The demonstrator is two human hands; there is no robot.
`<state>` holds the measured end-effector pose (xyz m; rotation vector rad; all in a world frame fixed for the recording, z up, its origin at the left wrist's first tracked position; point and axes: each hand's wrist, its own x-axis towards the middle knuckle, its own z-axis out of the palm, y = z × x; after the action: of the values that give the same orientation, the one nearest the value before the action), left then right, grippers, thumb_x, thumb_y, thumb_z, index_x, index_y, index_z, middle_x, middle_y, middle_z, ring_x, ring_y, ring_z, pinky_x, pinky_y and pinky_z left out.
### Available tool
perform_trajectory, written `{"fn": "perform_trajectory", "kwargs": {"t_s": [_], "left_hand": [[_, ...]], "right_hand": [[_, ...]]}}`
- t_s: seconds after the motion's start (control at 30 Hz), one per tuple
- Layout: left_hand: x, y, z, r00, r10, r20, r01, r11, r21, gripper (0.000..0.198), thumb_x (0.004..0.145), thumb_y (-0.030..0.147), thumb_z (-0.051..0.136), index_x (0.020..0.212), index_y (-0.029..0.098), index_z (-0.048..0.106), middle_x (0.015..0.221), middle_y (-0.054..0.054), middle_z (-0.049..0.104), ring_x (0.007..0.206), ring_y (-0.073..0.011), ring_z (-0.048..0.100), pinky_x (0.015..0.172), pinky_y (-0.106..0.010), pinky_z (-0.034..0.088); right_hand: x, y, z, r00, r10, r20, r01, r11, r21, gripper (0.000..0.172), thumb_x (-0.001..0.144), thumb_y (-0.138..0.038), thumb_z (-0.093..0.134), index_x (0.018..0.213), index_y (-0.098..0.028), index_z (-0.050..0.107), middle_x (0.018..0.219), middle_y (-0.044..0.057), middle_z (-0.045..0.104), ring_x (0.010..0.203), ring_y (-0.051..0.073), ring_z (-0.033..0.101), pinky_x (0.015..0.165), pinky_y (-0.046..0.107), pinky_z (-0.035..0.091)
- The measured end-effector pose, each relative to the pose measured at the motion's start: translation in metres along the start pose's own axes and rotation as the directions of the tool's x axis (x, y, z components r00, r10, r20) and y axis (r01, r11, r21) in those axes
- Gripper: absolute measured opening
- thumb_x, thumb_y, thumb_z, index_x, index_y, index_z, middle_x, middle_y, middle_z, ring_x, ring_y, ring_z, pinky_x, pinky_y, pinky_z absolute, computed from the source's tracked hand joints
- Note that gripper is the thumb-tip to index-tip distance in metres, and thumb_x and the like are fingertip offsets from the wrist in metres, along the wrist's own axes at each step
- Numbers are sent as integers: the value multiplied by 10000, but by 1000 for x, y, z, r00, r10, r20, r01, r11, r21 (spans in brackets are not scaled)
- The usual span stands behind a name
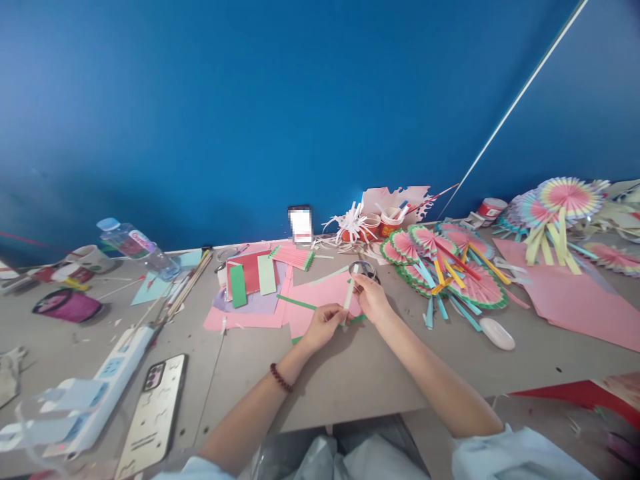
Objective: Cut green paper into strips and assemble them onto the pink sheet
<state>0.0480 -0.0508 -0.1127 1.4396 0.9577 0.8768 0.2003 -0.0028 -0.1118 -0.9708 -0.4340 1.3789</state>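
Between my two hands runs a narrow pale strip (349,297), standing nearly upright over pink paper. My left hand (325,327) pinches its lower end, with a dark beaded bracelet on that wrist. Higher up, my right hand (371,298) has its fingers closed at the top of the strip, beside a tape roll (364,269). Whether the strip comes off that roll, I cannot tell. Under the hands lies pink paper (300,295) with green edging, partly covered by my fingers.
Pleated paper fans (473,280) and a white oval object (497,333) lie to the right. Coloured sheets (253,280) and a bundle of pink strips (291,257) are left of centre. A phone (153,417), power strip (107,387) and bottle (140,248) occupy the left.
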Motion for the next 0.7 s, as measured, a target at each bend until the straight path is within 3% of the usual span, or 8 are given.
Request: {"fn": "perform_trajectory", "kwargs": {"t_s": [0.33,0.7], "left_hand": [[-1,1,1,999,-42,-6,42,999,-18,358,799,472,591,698,155,725,640,-43,654,638,-160,561,650,-271,423],[-2,2,3,999,22,49,-24,999,45,422,858,511,543,790,148,747,691,-56,663,660,-154,544,638,-259,419]], "right_hand": [[7,1,-4,996,-82,-31,82,997,-2,307,464,-337,903,634,-204,686,553,-53,618,539,112,527,545,263,439],[-3,-4,3,996,-87,-7,87,996,28,358,446,-352,913,650,-210,657,611,-49,678,558,107,603,563,237,498]]}}
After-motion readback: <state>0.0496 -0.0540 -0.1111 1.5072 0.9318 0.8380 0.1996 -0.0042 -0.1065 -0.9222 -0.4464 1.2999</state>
